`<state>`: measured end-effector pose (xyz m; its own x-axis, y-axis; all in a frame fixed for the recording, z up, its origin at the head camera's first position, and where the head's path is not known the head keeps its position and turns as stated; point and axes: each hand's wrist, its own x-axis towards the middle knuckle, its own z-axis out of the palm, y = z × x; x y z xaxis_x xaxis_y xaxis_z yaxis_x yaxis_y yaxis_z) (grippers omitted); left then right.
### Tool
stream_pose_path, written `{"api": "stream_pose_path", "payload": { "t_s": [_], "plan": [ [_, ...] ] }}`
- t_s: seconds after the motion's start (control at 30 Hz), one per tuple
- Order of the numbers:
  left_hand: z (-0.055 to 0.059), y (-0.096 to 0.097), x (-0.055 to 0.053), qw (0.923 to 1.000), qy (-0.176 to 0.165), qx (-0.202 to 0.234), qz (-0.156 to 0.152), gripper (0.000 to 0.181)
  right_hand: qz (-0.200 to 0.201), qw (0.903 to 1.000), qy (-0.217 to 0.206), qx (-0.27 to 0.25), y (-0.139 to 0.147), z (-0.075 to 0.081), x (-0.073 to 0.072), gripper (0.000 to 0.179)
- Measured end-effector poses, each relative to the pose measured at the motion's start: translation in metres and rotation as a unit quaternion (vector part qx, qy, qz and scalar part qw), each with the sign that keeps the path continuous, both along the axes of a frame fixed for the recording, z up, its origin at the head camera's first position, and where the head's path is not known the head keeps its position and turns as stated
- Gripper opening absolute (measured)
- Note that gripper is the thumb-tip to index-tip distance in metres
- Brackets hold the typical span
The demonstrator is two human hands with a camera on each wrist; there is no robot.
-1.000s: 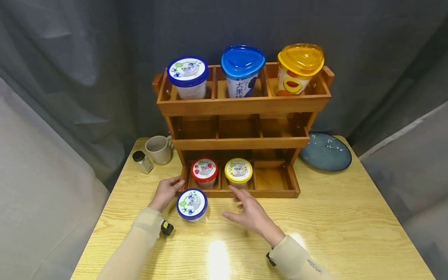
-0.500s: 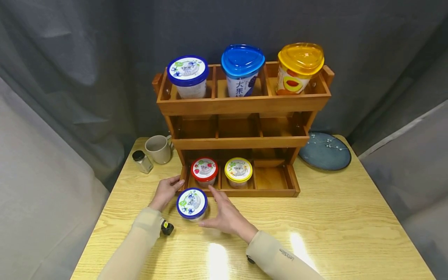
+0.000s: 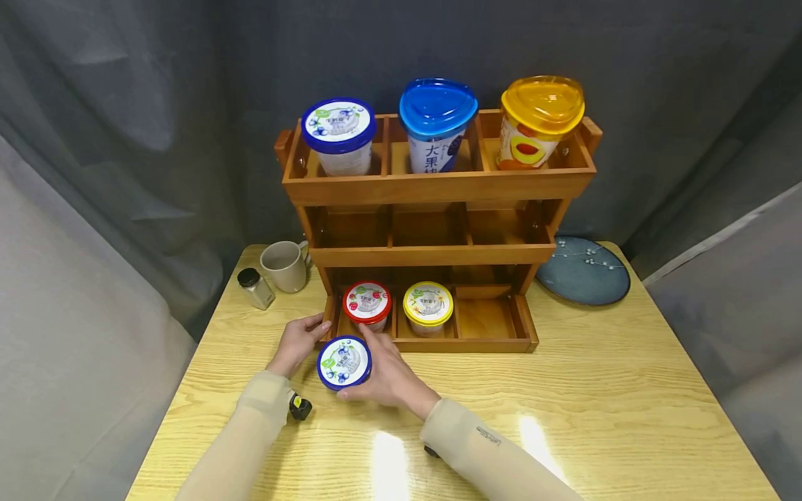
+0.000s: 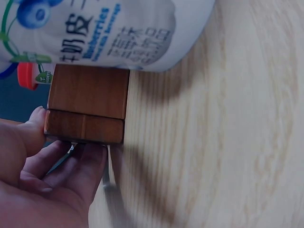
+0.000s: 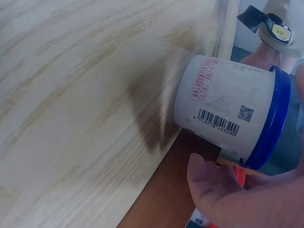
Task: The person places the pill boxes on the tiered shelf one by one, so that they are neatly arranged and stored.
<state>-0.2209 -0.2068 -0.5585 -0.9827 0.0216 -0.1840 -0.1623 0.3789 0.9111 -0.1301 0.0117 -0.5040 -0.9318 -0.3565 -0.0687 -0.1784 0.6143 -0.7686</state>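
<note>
In the head view, my left hand (image 3: 297, 344) holds the front left corner of a wooden rack (image 3: 432, 255). The left wrist view shows its thumb on one side of the corner (image 4: 85, 126) and the fingers on the other. A white cup with a blue lid and blueberry print (image 3: 344, 363) stands on the table before the rack. My right hand (image 3: 388, 372) spreads around this cup, thumb near its front and fingers at its far side. In the right wrist view, a narrow gap shows between the fingers (image 5: 202, 178) and the cup's printed side (image 5: 223, 104).
A red-lidded cup (image 3: 367, 303) and a yellow-lidded cup (image 3: 428, 305) sit in the bottom tier. Up top are a blue-lidded tub (image 3: 339, 126), a blue cup (image 3: 437, 115) and a yellow cup (image 3: 540, 118). A mug (image 3: 285, 266), a jar (image 3: 255, 289) and a plate (image 3: 583, 271) flank the rack.
My right hand has moved left from in front of the yellow-lidded cup to the blueberry cup on the table. My left hand has stayed at the rack's corner.
</note>
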Motion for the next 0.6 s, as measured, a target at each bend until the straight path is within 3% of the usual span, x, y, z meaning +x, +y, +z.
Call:
{"api": "stream_pose_path", "payload": {
  "t_s": [0.17,0.6],
  "plan": [
    [-0.001,0.0,0.0,1.0,-0.001,0.002,0.001,0.045,0.006,0.9998,-0.014,0.01,-0.003,-0.004,-0.001,0.126],
    [0.002,0.0,0.001,0.9999,-0.006,0.01,0.003,0.047,0.019,0.9993,-0.001,-0.034,-0.003,-0.014,-0.003,0.11]
  ]
}}
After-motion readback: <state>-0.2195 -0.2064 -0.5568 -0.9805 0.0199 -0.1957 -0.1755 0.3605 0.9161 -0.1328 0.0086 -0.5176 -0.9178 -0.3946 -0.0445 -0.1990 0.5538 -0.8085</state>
